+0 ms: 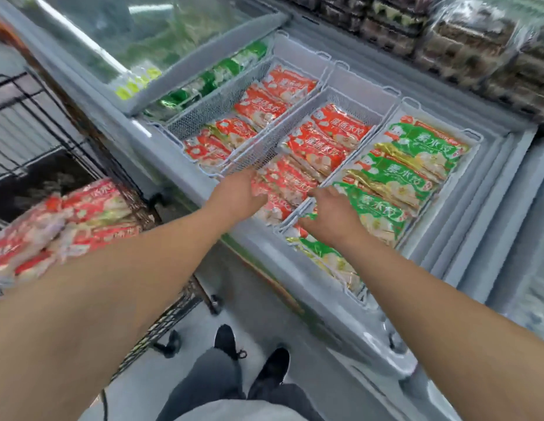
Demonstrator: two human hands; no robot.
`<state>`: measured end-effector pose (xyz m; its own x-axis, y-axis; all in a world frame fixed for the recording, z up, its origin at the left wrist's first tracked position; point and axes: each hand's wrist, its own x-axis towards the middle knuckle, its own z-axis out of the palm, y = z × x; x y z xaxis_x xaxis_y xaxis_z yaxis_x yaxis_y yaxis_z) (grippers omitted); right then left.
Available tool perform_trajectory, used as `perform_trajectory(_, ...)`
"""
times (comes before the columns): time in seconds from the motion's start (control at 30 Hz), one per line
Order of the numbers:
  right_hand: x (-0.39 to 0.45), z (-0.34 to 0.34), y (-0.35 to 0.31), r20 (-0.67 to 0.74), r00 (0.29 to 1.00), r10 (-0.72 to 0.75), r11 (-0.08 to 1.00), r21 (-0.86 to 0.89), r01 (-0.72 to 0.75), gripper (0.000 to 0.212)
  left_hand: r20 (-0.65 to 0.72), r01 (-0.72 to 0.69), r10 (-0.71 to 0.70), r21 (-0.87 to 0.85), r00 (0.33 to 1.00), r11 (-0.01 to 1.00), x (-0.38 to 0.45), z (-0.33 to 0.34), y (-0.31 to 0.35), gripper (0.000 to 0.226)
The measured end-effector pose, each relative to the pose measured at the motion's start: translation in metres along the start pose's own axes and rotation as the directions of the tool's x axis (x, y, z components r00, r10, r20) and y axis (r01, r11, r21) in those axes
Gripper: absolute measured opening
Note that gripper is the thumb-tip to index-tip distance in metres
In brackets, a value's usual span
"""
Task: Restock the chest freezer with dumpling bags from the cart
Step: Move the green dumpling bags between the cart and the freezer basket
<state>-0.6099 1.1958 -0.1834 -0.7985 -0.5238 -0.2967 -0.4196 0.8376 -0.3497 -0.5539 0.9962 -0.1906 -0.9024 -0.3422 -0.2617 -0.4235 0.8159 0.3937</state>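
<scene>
Red dumpling bags point(298, 183) fill the wire basket under the left hand point(237, 194). That hand reaches over the freezer's near rim point(204, 180), fingers down among the bags at the basket's near end; whether they pinch a bag or only press on it cannot be told. Right hand point(331, 217) lies on the wire divider point(298, 212) between the red basket and the green one, fingers curled over the edge of a green dumpling bag point(377, 208) and gripping it.

Beyond the right hand: green bags stacked flat, overlapping, up to the far wall of their basket point(474, 138). Beyond and left of the left hand: a second basket of red bags point(258, 113), packed close, little slack at its sides. Further left, the slid-back glass lid point(149, 44) covers the rest of the chest freezer point(349, 302).

Left of the left forearm: black wire cart point(49, 117), with a heap of red bags point(67, 223) on it, blurred. Cart stands close to the freezer front; narrow gap between.

Below both arms: pale floor point(310, 399), two dark shoes point(228, 341). Beyond the freezer, above the right hand: stacked clear-wrapped trays point(477, 47) on a ledge.
</scene>
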Motion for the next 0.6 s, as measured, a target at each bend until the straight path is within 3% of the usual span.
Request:
perform_trajectory(0.27, 0.003, 0.062, -0.136, 0.138, 0.964, -0.227, 0.971, -0.044, 0.235, 0.057, -0.089, 0.270, -0.277, -0.090, 0.957, 0.959, -0.088, -0.026, -0.142, 0.059)
perform_trajectory(0.33, 0.001, 0.088, -0.182, 0.179, 0.942, -0.284, 0.955, -0.041, 0.295, 0.057, -0.077, 0.374, -0.389, -0.155, 0.918, 0.914, -0.118, -0.032, -0.195, 0.057)
perform_trajectory(0.6, -0.009, 0.181, -0.298, 0.317, 0.877, -0.360, 0.923, -0.017, 0.384, 0.054, -0.012, 0.549, -0.572, -0.266, 0.820, 0.793, -0.197, -0.025, -0.345, 0.060)
